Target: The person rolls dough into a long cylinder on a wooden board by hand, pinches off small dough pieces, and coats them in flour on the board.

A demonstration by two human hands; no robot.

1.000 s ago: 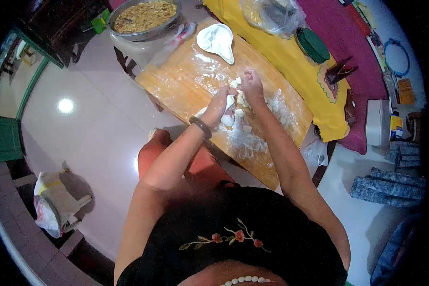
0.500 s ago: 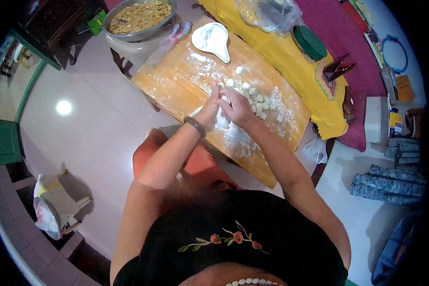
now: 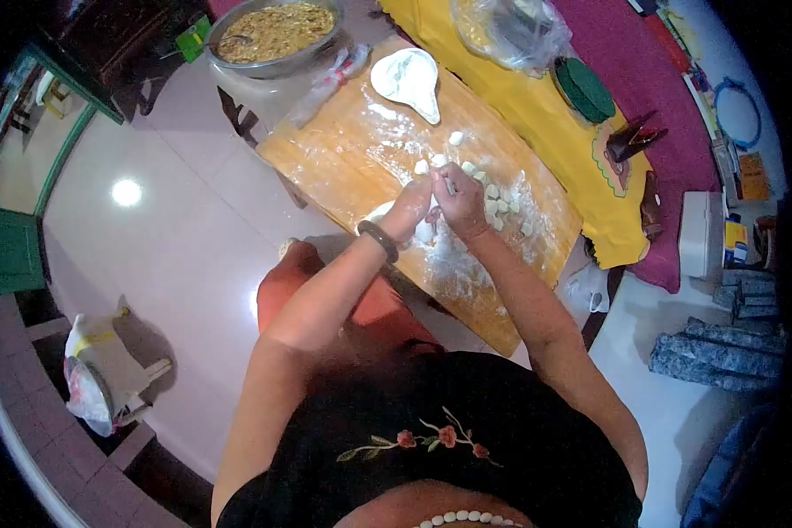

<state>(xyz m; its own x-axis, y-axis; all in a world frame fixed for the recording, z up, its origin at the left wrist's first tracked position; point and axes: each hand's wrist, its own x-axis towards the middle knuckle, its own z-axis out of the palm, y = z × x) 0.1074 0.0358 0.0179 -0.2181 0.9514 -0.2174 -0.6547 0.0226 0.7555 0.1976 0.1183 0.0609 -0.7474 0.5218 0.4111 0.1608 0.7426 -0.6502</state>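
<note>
Possibly risking uneven lumps through a skewed pull on the dough roll point(image 3: 424, 232) between the wrists, or stuck-together dough pieces point(image 3: 502, 209) through crowding on the floury bench point(image 3: 343, 158). Apparently gripping the roll in a curled left hand point(image 3: 412, 209), with the right hand point(image 3: 460, 201) bent in against its fingertips; cannot tell how far closed, or on what. Reaching forward with forearms converging.
</note>
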